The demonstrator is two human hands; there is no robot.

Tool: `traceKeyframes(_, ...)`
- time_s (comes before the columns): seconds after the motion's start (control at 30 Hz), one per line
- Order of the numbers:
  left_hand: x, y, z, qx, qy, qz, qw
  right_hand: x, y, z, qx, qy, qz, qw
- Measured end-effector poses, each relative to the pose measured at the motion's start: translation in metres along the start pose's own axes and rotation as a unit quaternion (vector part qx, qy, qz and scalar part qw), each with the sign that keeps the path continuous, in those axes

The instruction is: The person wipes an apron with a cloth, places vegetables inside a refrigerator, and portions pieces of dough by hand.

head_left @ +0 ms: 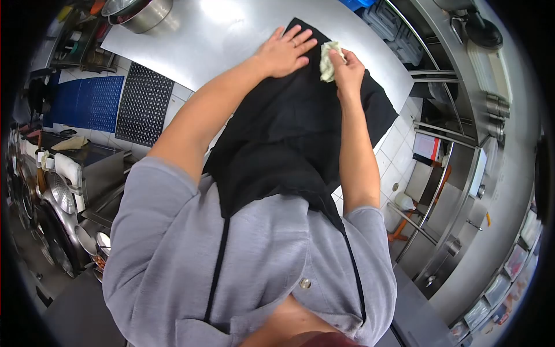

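A black apron (pixel 277 121) hangs from two thin straps at my chest, and its far part lies spread on the steel table (pixel 191 34). My left hand (pixel 286 52) rests flat on the apron's far left edge, fingers spread, with a ring on one finger. To its right, my right hand (pixel 348 70) pinches a crumpled pale yellow-green cloth (pixel 328 62) between thumb and fingers, over the black fabric. What lies under the cloth is hidden.
A metal pot (pixel 144 16) stands at the table's far left. Blue (pixel 87 103) and black (pixel 144 104) mats lie on the tiled floor. Pans and strainers (pixel 60 194) fill the left side. Steel shelving (pixel 430 191) and a long steel counter (pixel 511 168) are on the right.
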State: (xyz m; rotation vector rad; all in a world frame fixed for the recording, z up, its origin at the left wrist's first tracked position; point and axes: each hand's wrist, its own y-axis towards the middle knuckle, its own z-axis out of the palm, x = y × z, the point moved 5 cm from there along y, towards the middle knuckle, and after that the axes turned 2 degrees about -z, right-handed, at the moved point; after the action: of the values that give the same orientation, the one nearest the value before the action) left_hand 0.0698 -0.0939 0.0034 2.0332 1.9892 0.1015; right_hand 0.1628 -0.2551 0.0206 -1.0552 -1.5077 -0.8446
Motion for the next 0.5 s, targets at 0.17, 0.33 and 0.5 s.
traceKeyframes(0.17, 0.026, 0.036, 0.016, 0.054, 0.095, -0.012, 0.994, 0.029, -0.071, 0.055, 0.056, -0.335, -0.255, 0.905)
traceKeyframes(0.33, 0.028, 0.045, -0.009, 0.064, -0.023, 0.008, 0.998, 0.045, -0.149, 0.049, 0.285, -0.314, -0.236, 0.874)
traceKeyframes(0.5, 0.029, 0.058, -0.008, 0.059, -0.009, -0.003, 0.998, 0.078, -0.166, 0.075, 0.338, -0.246, -0.325, 0.848)
